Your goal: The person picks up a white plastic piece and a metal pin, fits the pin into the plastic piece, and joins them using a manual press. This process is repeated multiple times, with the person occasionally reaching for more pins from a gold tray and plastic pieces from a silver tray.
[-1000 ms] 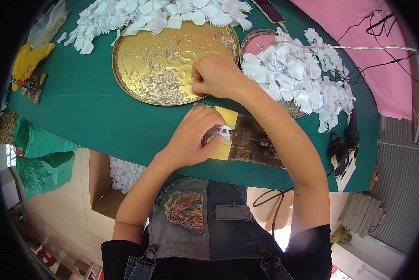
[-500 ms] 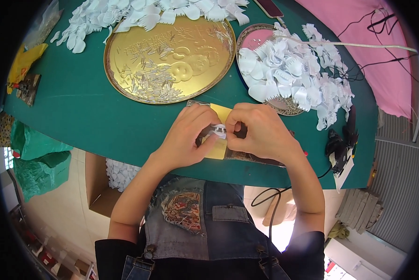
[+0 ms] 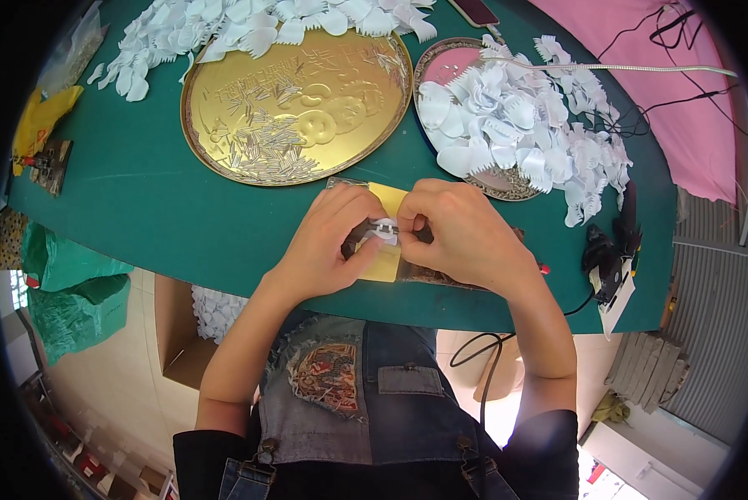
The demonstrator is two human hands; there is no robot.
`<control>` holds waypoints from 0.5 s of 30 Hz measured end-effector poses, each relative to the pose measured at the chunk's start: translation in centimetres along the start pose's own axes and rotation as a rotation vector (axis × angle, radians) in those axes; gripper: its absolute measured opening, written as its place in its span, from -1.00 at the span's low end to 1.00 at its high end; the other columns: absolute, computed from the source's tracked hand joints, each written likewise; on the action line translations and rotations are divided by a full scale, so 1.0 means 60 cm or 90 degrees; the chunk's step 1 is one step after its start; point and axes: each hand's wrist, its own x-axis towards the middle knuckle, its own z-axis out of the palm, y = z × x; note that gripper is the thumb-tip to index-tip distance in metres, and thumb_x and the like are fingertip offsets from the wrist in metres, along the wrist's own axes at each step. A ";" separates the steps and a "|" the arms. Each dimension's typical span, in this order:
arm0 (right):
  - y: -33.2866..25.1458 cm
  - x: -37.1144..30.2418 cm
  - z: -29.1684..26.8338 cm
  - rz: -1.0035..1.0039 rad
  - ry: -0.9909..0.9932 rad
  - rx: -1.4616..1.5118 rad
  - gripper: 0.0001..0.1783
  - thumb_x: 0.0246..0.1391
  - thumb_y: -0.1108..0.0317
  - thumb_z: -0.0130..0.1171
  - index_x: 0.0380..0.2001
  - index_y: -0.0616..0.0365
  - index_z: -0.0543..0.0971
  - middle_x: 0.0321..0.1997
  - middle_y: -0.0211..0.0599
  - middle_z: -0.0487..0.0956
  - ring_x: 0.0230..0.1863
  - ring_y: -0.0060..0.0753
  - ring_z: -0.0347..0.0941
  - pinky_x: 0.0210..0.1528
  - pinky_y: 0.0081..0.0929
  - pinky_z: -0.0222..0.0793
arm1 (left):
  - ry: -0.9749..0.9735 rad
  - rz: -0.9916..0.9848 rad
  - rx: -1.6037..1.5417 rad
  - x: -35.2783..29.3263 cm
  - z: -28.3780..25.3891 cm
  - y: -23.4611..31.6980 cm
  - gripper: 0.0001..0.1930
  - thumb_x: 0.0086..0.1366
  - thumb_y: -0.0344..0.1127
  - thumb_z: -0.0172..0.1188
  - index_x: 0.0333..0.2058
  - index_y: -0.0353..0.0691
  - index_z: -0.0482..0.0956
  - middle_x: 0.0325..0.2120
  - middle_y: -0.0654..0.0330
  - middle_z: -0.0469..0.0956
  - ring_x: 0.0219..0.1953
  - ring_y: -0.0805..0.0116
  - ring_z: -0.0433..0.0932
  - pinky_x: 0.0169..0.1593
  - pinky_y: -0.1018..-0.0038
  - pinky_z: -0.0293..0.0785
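Over a yellow sheet [image 3: 381, 268] near the table's front edge, my left hand [image 3: 326, 242] grips a small white toothed plastic piece [image 3: 383, 227] between thumb and fingers. My right hand [image 3: 456, 223] is closed in a pinch at the right end of that piece. A thin dark line runs from the toothed edge to its fingertips, but what they hold is mostly hidden. Beneath both hands lies a flat dark board [image 3: 449, 279], partly covered. Beyond the left hand stands a gold oval tray [image 3: 359, 62] strewn with thin metal pins [image 3: 266, 142].
White toothed pieces [image 3: 507, 117] are heaped on a round tray [image 3: 431, 60] at the right, others [image 3: 224, 25] at the back. A black device [image 3: 611, 271] with a cable sits at the right edge. Pink cloth [image 3: 682, 125] hangs far right; a carton [image 3: 174, 333] stands below the left edge.
Both hands stay together over the yellow sheet. The right fingertips have shifted slightly against the white piece; the whole view has moved a little.
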 end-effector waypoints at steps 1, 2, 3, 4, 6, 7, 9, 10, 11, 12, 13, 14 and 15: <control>0.001 -0.001 -0.001 -0.006 0.001 0.013 -0.92 -0.11 0.45 0.27 -0.53 0.24 0.61 -0.46 -0.15 0.56 -0.38 -0.05 0.55 -0.29 -0.17 0.45 | 0.003 0.000 -0.002 0.000 0.000 -0.001 -0.73 0.08 -0.46 0.27 -0.22 -0.24 0.46 -0.25 0.11 0.48 -0.14 0.05 0.44 -0.02 0.26 0.31; 0.003 -0.002 -0.003 -0.002 0.004 0.012 -0.92 -0.11 0.45 0.27 -0.53 0.24 0.61 -0.46 -0.15 0.56 -0.38 -0.05 0.55 -0.29 -0.17 0.45 | 0.000 0.003 -0.004 0.000 0.000 -0.001 -0.73 0.08 -0.46 0.27 -0.22 -0.24 0.46 -0.25 0.11 0.48 -0.14 0.05 0.44 -0.02 0.26 0.31; 0.006 -0.004 -0.005 -0.023 0.009 0.013 -0.93 -0.10 0.48 0.30 -0.50 0.24 0.61 -0.47 -0.20 0.56 -0.44 -0.19 0.54 -0.35 -0.30 0.44 | -0.004 0.000 -0.002 0.001 0.000 -0.002 -0.73 0.08 -0.46 0.27 -0.22 -0.24 0.46 -0.24 0.10 0.48 -0.13 0.04 0.44 -0.01 0.25 0.31; 0.008 -0.005 -0.009 -0.043 0.014 0.013 -0.92 -0.08 0.51 0.33 -0.47 0.24 0.61 -0.47 -0.24 0.56 -0.49 -0.32 0.53 -0.40 -0.43 0.43 | -0.008 -0.003 0.000 0.001 -0.001 -0.002 -0.73 0.08 -0.47 0.28 -0.22 -0.25 0.46 -0.24 0.09 0.48 -0.13 0.03 0.44 0.00 0.25 0.32; 0.011 -0.013 -0.025 -0.018 0.063 0.055 -0.92 -0.06 0.51 0.34 -0.45 0.24 0.62 -0.47 -0.29 0.56 -0.50 -0.42 0.51 -0.40 -0.49 0.41 | 0.000 0.002 0.002 -0.002 0.001 -0.005 -0.73 0.08 -0.47 0.28 -0.22 -0.25 0.46 -0.23 0.08 0.49 -0.12 0.02 0.44 0.02 0.24 0.32; 0.014 -0.018 -0.037 0.003 0.110 0.099 -0.92 -0.04 0.51 0.35 -0.43 0.23 0.63 -0.47 -0.33 0.56 -0.50 -0.52 0.49 -0.41 -0.55 0.39 | 0.010 0.004 0.006 -0.003 0.002 -0.006 -0.73 0.08 -0.48 0.28 -0.22 -0.25 0.47 -0.23 0.07 0.49 -0.12 0.01 0.44 0.03 0.22 0.32; 0.041 -0.038 -0.069 0.088 0.205 0.083 -0.90 -0.05 0.44 0.33 -0.40 0.17 0.67 -0.41 -0.26 0.62 -0.46 -0.36 0.55 -0.34 -0.44 0.46 | 0.003 -0.003 0.007 -0.005 0.000 -0.006 -0.72 0.07 -0.52 0.26 -0.21 -0.27 0.47 -0.22 0.07 0.52 -0.11 0.01 0.48 0.06 0.22 0.34; 0.073 -0.049 -0.080 0.114 0.269 0.037 -0.91 -0.05 0.42 0.33 -0.41 0.16 0.68 -0.40 -0.25 0.63 -0.46 -0.36 0.54 -0.34 -0.46 0.45 | -0.005 -0.011 0.009 -0.004 0.000 -0.005 -0.71 0.06 -0.56 0.24 -0.19 -0.29 0.48 -0.21 0.07 0.55 -0.10 0.01 0.51 0.10 0.22 0.35; 0.104 -0.058 -0.091 0.171 0.287 -0.039 -0.89 -0.05 0.38 0.34 -0.41 0.15 0.69 -0.41 -0.25 0.65 -0.44 -0.33 0.56 -0.31 -0.41 0.47 | -0.007 -0.010 0.008 -0.004 -0.001 -0.004 -0.71 0.06 -0.56 0.24 -0.19 -0.29 0.48 -0.21 0.07 0.55 -0.10 0.01 0.51 0.10 0.22 0.35; 0.130 -0.068 -0.098 0.174 0.289 -0.039 -0.89 -0.05 0.38 0.34 -0.41 0.15 0.69 -0.41 -0.25 0.65 -0.44 -0.33 0.56 -0.31 -0.41 0.47 | -0.005 -0.011 0.011 -0.004 -0.001 -0.004 -0.71 0.06 -0.56 0.24 -0.19 -0.29 0.48 -0.20 0.07 0.55 -0.11 0.01 0.51 0.10 0.22 0.35; 0.153 -0.078 -0.102 0.234 0.242 -0.086 -0.87 -0.06 0.36 0.35 -0.41 0.14 0.69 -0.42 -0.26 0.67 -0.43 -0.31 0.58 -0.29 -0.38 0.48 | -0.002 -0.012 0.012 -0.003 -0.001 -0.003 -0.71 0.06 -0.56 0.24 -0.20 -0.28 0.48 -0.20 0.07 0.55 -0.11 0.01 0.51 0.09 0.22 0.35; 0.167 -0.085 -0.101 0.295 0.194 -0.132 -0.85 -0.06 0.33 0.36 -0.40 0.14 0.70 -0.42 -0.26 0.68 -0.41 -0.29 0.60 -0.27 -0.36 0.48 | -0.003 -0.010 0.011 -0.003 0.000 -0.003 -0.71 0.06 -0.56 0.24 -0.20 -0.28 0.48 -0.20 0.07 0.55 -0.11 0.01 0.51 0.09 0.22 0.35; 0.176 -0.086 -0.093 0.295 0.195 -0.131 -0.85 -0.06 0.33 0.36 -0.40 0.14 0.70 -0.42 -0.26 0.68 -0.41 -0.29 0.60 -0.27 -0.36 0.48 | -0.004 -0.009 0.014 -0.003 0.000 -0.003 -0.71 0.05 -0.56 0.23 -0.19 -0.28 0.48 -0.20 0.07 0.55 -0.11 0.01 0.51 0.09 0.22 0.35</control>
